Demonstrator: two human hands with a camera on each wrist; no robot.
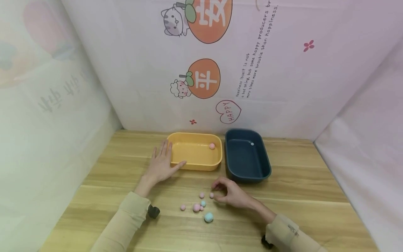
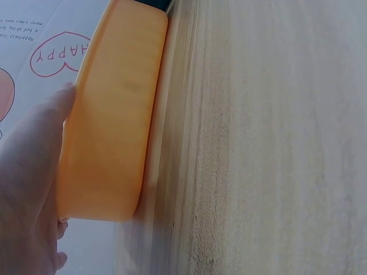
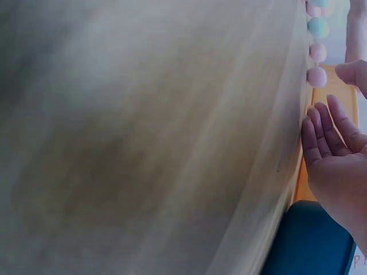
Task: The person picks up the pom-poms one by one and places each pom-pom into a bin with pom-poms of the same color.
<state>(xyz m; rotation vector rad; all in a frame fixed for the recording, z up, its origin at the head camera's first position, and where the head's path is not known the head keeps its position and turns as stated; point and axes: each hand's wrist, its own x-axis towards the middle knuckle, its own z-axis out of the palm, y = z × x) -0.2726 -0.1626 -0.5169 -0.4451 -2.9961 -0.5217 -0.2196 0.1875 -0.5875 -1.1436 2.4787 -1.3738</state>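
Note:
My left hand (image 1: pixel 161 166) rests with spread, straight fingers on the left end of a yellow plastic box (image 1: pixel 196 168); its thumb lies along the near rim. In the left wrist view that hand (image 2: pixel 28 172) touches the box's edge. My right hand (image 1: pixel 233 194) is low over the table, its thumb and fingers apart and bent around a gap. Right at its fingertips sits a small pink ball (image 1: pixel 212 195). Nearby lie another pink ball (image 1: pixel 202 195), a larger pink one (image 1: pixel 196 208), a small blue ball (image 1: pixel 203 203) and a bigger blue ball (image 1: pixel 209 217).
A dark blue box (image 1: pixel 247 176) stands right of the yellow one, with a tiny pale ball (image 1: pixel 252 144) inside. One pink ball (image 1: pixel 212 146) lies in the yellow box. Farther left on the wooden table (image 1: pixel 292 175) is a pink ball (image 1: pixel 183 207). Printed cloth (image 1: pixel 277 115) hangs behind.

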